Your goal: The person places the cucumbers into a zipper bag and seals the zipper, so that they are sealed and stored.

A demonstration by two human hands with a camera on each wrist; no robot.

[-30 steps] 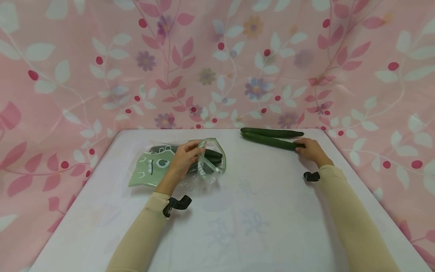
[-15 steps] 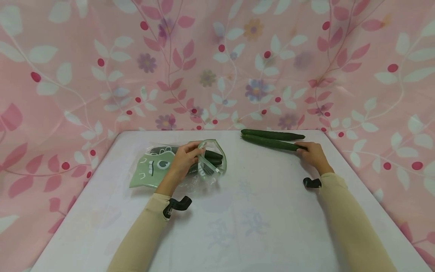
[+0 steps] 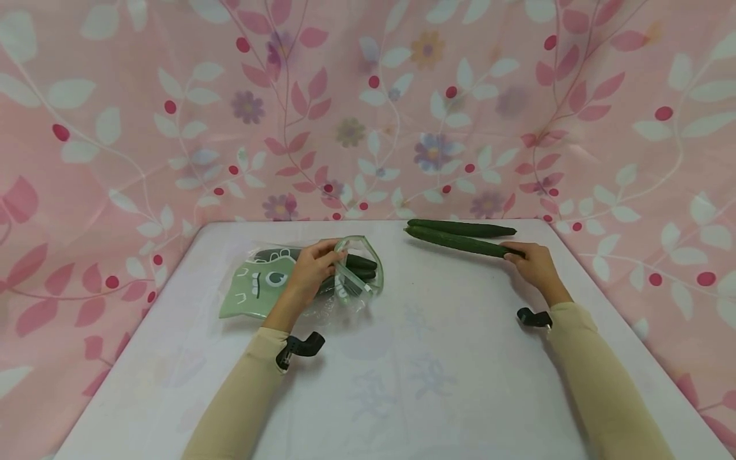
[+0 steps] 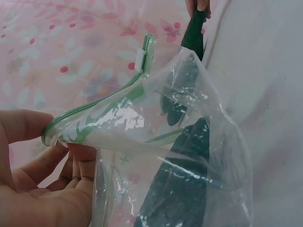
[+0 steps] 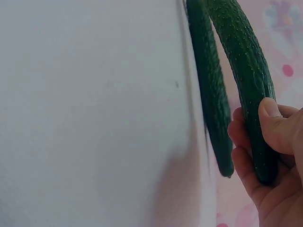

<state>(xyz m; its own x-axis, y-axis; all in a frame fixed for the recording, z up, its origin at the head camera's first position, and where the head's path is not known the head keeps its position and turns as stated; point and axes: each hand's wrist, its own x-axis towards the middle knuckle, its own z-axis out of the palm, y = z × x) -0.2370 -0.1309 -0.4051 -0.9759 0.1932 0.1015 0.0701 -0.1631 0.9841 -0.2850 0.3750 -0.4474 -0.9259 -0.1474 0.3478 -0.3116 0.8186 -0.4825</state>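
My left hand (image 3: 313, 271) pinches the green-edged rim of a clear zip bag (image 4: 227, 165) printed with a green one-eyed monster face. Inside the bag lie dark green cucumbers (image 3: 361, 262), their ends showing near its open mouth; how many is hard to tell. At the right, my right hand (image 3: 533, 263) grips the near end of a long cucumber (image 5: 246, 61), thumb on one side and fingers curled round the other. Just behind it a second loose cucumber (image 5: 210, 85) lies along the table's back edge. In the left wrist view, the bag's white slider (image 4: 139, 60) shows on the green zip.
Both hands work over a white-covered table (image 3: 397, 383). A pink floral curtain (image 3: 356, 108) hangs right behind its back edge and along the sides. Black wrist cameras (image 3: 306, 345) sit on both forearms.
My right hand has shifted slightly right and toward me, its cucumber parting a little from the one behind. The left hand and the bag stay in place.
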